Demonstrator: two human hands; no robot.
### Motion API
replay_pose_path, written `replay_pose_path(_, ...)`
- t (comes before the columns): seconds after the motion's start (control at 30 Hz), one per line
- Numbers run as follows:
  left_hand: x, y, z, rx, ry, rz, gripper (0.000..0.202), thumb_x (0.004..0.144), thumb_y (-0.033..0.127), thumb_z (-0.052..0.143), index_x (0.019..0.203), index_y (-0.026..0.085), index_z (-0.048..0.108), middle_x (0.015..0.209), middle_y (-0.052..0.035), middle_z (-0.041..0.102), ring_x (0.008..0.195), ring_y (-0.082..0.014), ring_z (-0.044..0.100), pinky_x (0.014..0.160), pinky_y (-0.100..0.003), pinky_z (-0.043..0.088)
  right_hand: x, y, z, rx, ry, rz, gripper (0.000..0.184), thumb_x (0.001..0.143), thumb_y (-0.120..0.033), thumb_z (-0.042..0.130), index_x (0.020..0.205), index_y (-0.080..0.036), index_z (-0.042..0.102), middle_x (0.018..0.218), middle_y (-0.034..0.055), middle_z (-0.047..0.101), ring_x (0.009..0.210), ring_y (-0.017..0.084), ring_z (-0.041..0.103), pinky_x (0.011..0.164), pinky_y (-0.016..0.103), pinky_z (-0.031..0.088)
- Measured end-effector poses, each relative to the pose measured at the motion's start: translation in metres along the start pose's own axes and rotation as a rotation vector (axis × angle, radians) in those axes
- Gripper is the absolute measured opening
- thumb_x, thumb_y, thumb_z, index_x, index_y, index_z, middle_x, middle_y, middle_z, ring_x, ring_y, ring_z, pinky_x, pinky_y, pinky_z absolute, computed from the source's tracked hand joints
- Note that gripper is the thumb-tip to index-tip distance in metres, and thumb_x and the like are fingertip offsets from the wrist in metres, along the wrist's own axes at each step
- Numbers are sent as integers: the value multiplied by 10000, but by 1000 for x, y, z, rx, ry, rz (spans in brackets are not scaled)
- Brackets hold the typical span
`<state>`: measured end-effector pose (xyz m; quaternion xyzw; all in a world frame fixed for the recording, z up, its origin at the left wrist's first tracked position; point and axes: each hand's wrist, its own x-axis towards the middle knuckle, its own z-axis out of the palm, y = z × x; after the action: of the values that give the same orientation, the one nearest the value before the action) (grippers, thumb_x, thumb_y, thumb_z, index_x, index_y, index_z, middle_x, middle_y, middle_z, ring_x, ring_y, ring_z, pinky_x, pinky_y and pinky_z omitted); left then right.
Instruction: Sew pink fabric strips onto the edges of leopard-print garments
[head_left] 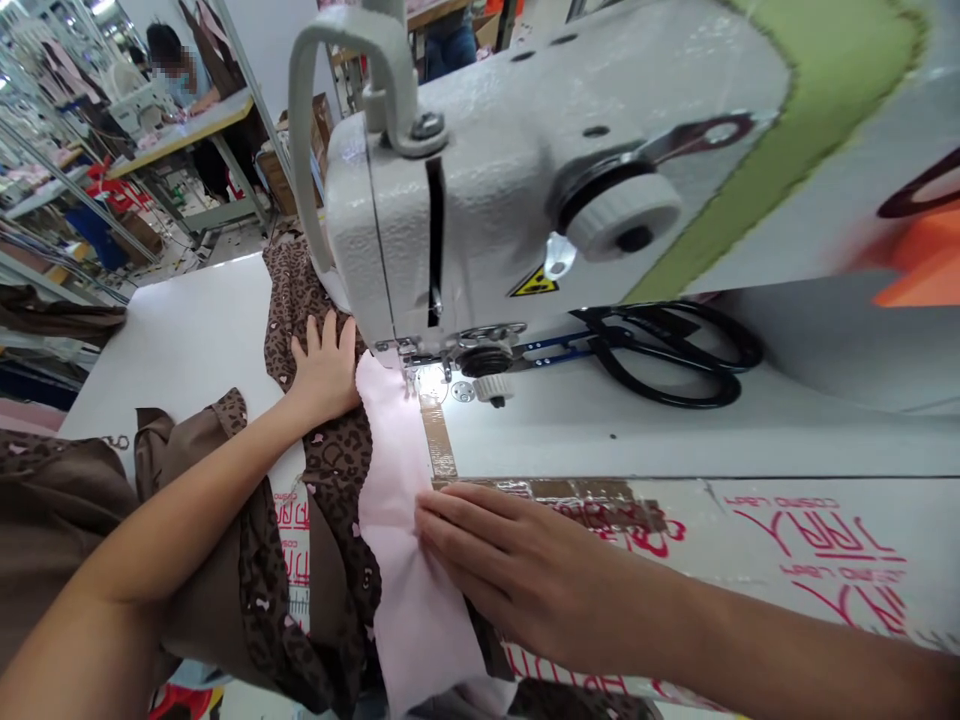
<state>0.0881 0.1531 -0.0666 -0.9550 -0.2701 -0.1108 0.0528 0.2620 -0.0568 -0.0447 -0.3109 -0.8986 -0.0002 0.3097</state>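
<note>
A strip of pink fabric [394, 470] lies over brown leopard-print fabric [337, 470], its upper end under the needle area of a white sewing machine [480, 200]. My left hand [326, 370] rests flat on the leopard print, fingers spread, just left of the machine head. Closer to me, my right hand [495, 560] pinches the right edge of the pink fabric, fingers pressed together. Part of the brown cloth passes beneath my left forearm and hangs toward the table's front.
Black-handled scissors [667, 360] lie under the machine arm. Brown tape [439, 440] and red-lettered plastic [817, 540] cover parts of the white table [195, 320]. An orange item [922, 260] sits at the right. Another person [180, 75] works at a table in the background.
</note>
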Motion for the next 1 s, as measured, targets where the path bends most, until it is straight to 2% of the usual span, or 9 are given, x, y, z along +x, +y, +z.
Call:
replay_pose_path(0.1,0,11,-5,94,24,-221,453,862,389,425,1185,71,440,1177,-229,497,1170,-393,389,923,-579,279,0,-1,-1,-7,-8,-9,363,901,-89,309,896,-33,668,920,114,640,954,220,552,897,355,454)
replay_pose_path(0.2,-6,20,-21,158,21,-185,463,845,401,448,1163,64,456,1178,-232,493,1146,-369,423,912,-523,349,0,-1,-1,-5,-3,10,385,896,-70,289,883,-40,672,907,109,642,934,210,557,898,347,449)
replay_pose_path(0.27,-12,25,-36,169,125,59,428,835,398,483,1107,67,484,1104,-210,535,1084,-325,481,882,-461,413,0,-1,0,-6,8,17,386,895,-71,286,895,-39,670,915,113,641,926,213,558,893,351,450)
replay_pose_path(0.33,-17,30,-51,164,217,445,309,837,312,517,1066,105,507,1043,-146,576,1034,-264,526,870,-405,456,0,-1,1,2,7,6,379,896,-80,292,906,-38,669,917,117,641,924,218,558,881,357,455)
replay_pose_path(0.4,-18,37,-63,150,194,748,181,836,191,529,1006,127,536,1050,-97,596,1038,-223,545,890,-363,474,-1,0,2,12,10,1,372,896,-84,301,905,-33,669,908,121,643,929,222,558,885,360,453)
replay_pose_path(0.47,-17,44,-69,118,116,852,80,834,121,522,903,107,560,1070,-92,604,1067,-217,548,919,-336,478,-2,0,3,6,28,0,359,894,-84,314,914,-24,667,920,130,643,951,226,552,909,364,439)
replay_pose_path(0.57,-14,50,-70,48,88,837,68,838,92,512,783,78,550,1021,-123,622,1085,-239,549,941,-336,478,-3,1,4,-25,57,-35,337,888,-82,335,919,-14,663,952,143,638,984,233,540,931,366,423)
replay_pose_path(0.87,-17,51,-66,-7,60,792,111,858,85,469,764,97,527,1006,-126,630,1074,-231,555,894,-346,512,-1,2,2,-33,71,-33,345,889,-73,328,879,-33,670,904,111,642,920,202,548,905,337,438)
replay_pose_path(1.0,-25,59,-59,-111,64,652,103,865,75,444,852,78,546,1034,-136,624,1059,-212,558,899,-347,509,-2,1,-2,-44,-6,-14,375,900,-68,288,876,-88,661,878,88,644,892,183,555,864,341,459)
